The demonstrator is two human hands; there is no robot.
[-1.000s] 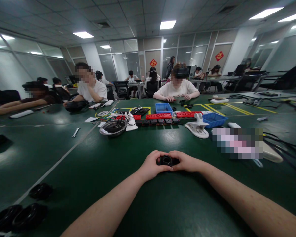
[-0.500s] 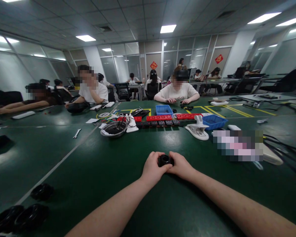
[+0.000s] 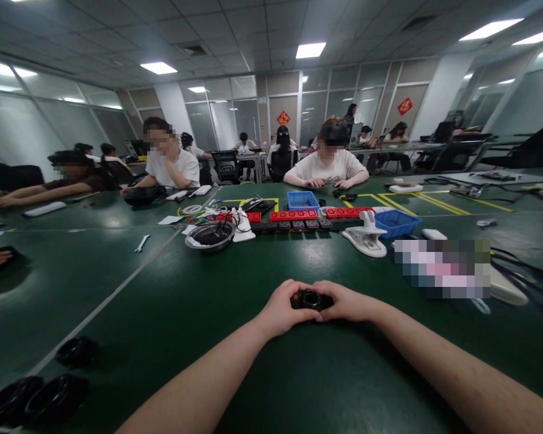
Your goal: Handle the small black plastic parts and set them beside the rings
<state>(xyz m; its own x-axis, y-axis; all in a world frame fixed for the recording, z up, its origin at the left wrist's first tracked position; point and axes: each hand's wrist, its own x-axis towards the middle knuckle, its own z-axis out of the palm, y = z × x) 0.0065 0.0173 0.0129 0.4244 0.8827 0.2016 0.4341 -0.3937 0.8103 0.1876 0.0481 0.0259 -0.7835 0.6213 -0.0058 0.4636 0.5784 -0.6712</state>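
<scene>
Between my two hands, low over the green table, is a small glossy black part with a round hole (image 3: 311, 299). My left hand (image 3: 281, 310) is curled round its left side, thumb along the near edge. My right hand (image 3: 344, 300) wraps the right side, with both thumb tips meeting in front. The fingers hide much of the part, and I cannot tell its exact kind. At the lower left lie similar black rounded parts: one alone (image 3: 76, 351) and two side by side, the nearer-right one (image 3: 57, 399) touching or almost touching its neighbour (image 3: 12, 401).
Beyond my hands stand a metal bowl (image 3: 209, 236) with dark contents, red sockets (image 3: 294, 215), a white clamp (image 3: 366, 236) and a blue bin (image 3: 396, 223). A wrench (image 3: 142, 243) lies left. Black cables (image 3: 525, 271) run along the right. A co-worker (image 3: 329, 163) sits opposite.
My hands and the black part have shifted slightly right, and the hands have opened a little wider around it. At far left, another person's hand has come onto a dark object.
</scene>
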